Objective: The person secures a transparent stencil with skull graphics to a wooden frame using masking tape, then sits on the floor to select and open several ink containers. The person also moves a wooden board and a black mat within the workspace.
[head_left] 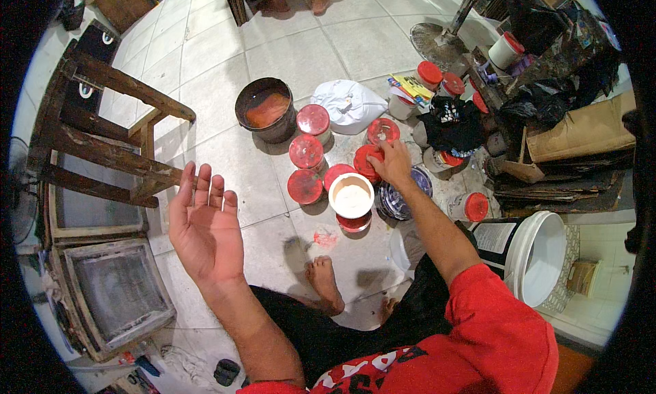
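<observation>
My left hand [208, 230] is raised over the floor at the left, palm up with fingers apart, and holds nothing. Farther off, my right hand [396, 167] has its fingers closed on the edge of a red lid [367, 161]. Whether that lid sits on a tub beneath is hidden. Just nearer stands an open white tub [351, 197] with a pale cream substance inside, on or over another red-lidded tub [354, 222]. Red-lidded tubs [305, 186] cluster to its left, and one more red lid [383, 131] lies beyond my right hand. Beside my right wrist is a dark blue, paint-smeared round container [408, 192].
Behind the tubs are a black bucket [265, 114] with brownish contents and a white bag [348, 105]. A wooden frame [113, 131] stands left. At right are a large white bucket [540, 257], cardboard [581, 131] and a shovel [444, 42]. Another person's feet [297, 4] show at the top.
</observation>
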`<state>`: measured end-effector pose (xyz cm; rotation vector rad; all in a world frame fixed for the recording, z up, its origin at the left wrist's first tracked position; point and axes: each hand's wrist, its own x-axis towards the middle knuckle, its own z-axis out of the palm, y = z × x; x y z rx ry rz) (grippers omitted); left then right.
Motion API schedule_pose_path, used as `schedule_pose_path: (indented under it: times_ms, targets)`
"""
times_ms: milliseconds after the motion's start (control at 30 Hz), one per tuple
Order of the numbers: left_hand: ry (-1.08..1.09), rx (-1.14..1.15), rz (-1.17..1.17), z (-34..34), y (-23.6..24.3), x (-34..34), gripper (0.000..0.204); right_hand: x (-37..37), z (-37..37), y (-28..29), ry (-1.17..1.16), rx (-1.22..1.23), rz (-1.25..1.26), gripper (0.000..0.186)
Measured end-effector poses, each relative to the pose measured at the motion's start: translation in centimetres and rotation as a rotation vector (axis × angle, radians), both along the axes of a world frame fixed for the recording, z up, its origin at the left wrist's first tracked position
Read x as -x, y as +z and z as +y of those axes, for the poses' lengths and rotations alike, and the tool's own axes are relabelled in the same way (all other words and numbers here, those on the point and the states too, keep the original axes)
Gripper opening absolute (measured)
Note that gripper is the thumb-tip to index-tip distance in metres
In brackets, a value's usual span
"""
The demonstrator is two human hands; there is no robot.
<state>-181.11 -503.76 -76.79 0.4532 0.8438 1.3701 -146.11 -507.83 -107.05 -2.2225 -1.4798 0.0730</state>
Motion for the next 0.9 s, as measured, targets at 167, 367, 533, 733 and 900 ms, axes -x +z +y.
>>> schedule_pose_path:
  times_ms: [167,367,533,733,900]
  targets:
    - [-0.012,0.006,-0.022,0.8,-0.3,-0.7,0.040,0.1,-2.5,3.2,0.099,0.002,0.134,0.047]
    - [-0.033,0.005,-0.062,1.7,-0.5,-1.6,0.040,6.5,-7.5,6.2,0.521,-0.043,0.509,0.112]
    - [-0.071,0.001,-0.089,2.0,-0.7,-3.1,0.040,10.4,-7.0,6.5,0.280,-0.163,0.736,0.105]
    - [-0.101,0.002,-0.119,2.2,-0.8,-3.9,0.039,8.0,-10.2,10.1,0.126,-0.216,0.865,0.095]
    - [-0.128,-0.004,-0.136,2.4,-1.0,-4.6,0.039,3.4,-12.8,11.0,-0.022,-0.331,0.622,0.094]
